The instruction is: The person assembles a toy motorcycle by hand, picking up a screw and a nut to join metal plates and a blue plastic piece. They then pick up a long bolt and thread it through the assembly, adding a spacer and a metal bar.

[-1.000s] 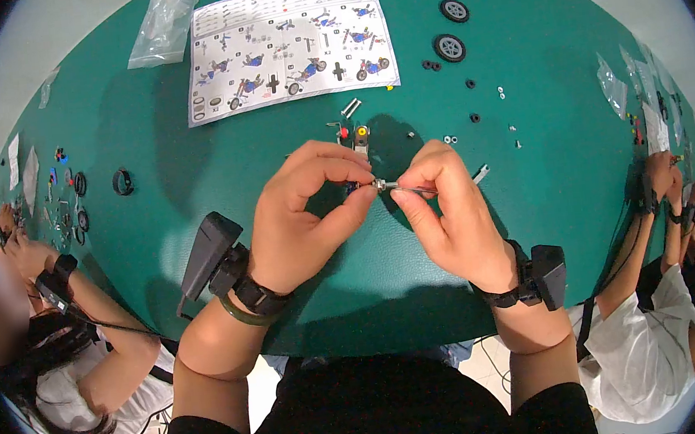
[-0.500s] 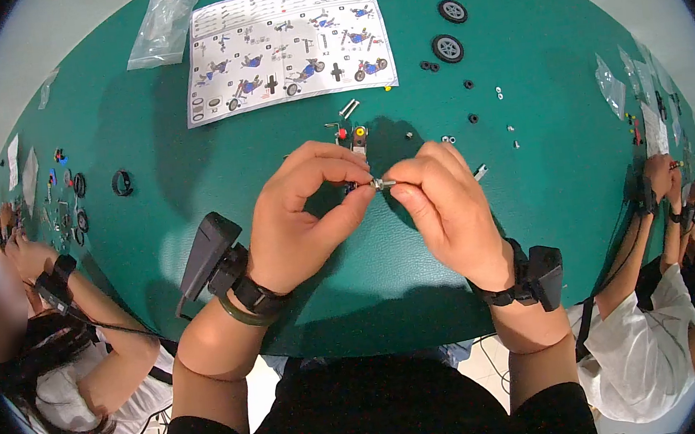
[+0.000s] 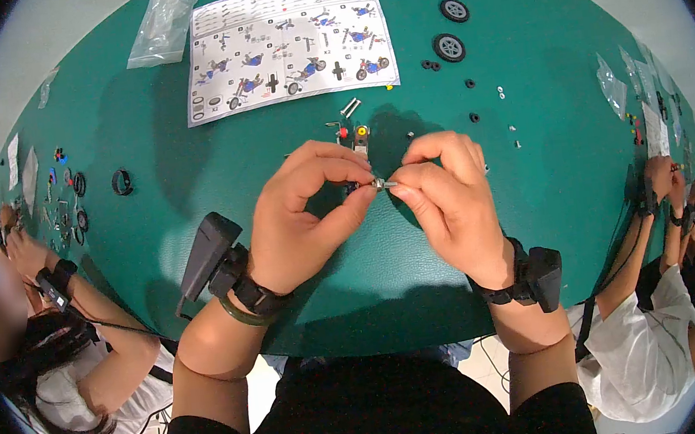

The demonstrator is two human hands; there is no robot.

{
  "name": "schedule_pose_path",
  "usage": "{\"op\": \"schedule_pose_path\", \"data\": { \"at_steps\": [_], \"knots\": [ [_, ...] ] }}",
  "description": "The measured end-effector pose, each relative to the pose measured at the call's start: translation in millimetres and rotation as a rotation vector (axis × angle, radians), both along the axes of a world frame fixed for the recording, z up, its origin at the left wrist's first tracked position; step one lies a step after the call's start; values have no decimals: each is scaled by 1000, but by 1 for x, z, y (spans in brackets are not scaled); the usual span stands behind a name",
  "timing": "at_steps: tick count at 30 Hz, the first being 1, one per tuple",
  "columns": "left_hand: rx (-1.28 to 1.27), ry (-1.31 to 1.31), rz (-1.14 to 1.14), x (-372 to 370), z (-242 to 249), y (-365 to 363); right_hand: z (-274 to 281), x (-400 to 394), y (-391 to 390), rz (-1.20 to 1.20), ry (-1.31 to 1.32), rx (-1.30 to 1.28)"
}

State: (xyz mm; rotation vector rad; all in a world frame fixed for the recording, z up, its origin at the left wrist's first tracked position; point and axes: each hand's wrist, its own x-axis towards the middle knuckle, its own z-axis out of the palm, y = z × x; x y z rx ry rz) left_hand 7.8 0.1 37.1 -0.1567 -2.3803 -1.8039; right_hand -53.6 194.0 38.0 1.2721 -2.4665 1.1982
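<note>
My left hand [image 3: 304, 200] pinches a small dark part, mostly covered by its fingers, with a silvery bolt [image 3: 384, 184] sticking out to the right. The thumb and forefinger of my right hand [image 3: 451, 203] are closed on the free end of that bolt. Just beyond the fingertips lie small metal pieces with a red piece [image 3: 344, 133] and a yellow piece [image 3: 363, 132]. Two long screws [image 3: 350, 107] rest side by side behind them.
A printed instruction sheet [image 3: 289, 47] and a clear bag [image 3: 166, 25] lie at the back. Two wheels [image 3: 449, 47] and small black rings [image 3: 470, 84] are back right. A black ring [image 3: 122, 183] is at left. Other people work at both sides.
The fingers of my right hand have shifted on the bolt, with the back fingers curled differently and spread more. My left hand has stayed almost still.
</note>
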Motion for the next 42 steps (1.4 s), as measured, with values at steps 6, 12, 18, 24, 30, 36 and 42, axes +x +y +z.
{"op": "schedule_pose_path", "data": {
  "at_steps": [6,12,18,24,30,36,42],
  "knots": [
    [-14,11,3,0,0,0,0,9,-5,8,-335,-123],
    [-4,15,9,0,-1,0,-7,4,-3,13,-230,-154],
    [-14,10,0,-1,0,0,0,-1,1,-15,11,-12],
    [-11,18,-6,0,-1,0,1,6,-2,-4,-237,-68],
    [-8,36,-3,0,-1,1,-8,8,-3,3,-379,-225],
    [-22,51,7,1,-2,1,-6,2,-1,-16,-134,-81],
    [-31,49,4,2,-1,2,-1,0,0,-6,-62,-6]
  ]
}}
